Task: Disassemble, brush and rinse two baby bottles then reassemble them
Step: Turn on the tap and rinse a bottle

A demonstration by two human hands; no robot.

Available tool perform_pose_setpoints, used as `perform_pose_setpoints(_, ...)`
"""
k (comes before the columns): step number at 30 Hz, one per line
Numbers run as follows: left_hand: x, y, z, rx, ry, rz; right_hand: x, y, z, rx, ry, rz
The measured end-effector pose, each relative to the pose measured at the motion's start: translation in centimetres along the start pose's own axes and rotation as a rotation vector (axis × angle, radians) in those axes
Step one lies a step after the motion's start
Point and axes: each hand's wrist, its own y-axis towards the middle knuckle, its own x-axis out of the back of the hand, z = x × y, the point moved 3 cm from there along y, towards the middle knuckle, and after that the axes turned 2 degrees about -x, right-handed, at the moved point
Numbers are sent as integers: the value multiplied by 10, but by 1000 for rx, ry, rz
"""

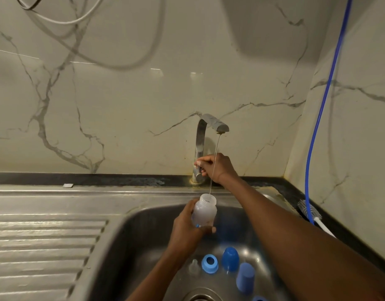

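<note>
Translucent plastic bottle (204, 210), uncapped, held upright over sink (143, 235), below tap (201, 135), neck catching thin stream (218, 144). Grip: left hand (187, 231) wrapped round lower body of bottle; right hand (217, 168) with fingers closed on lever (197, 170) at tap base. Step judged: rinse fill. Best done with neck kept centred under stream, lever eased open only slightly to avoid splash, bottle part-filled, swirled, tipped out into basin. Loose on sink floor near drain: clear teat (194, 267), blue ring (209, 263), two blue caps (230, 258). Brush (304, 208) on counter at right, well apart.
</note>
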Motion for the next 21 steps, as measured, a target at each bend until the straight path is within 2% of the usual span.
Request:
perform_pose_setpoints(9, -1, 1, 3, 2, -3, 3, -3, 1, 2, 74, -103, -57)
perform_pose_setpoints(21, -1, 3, 5, -4, 32, 13, -4, 8, -3, 90, -120, -13)
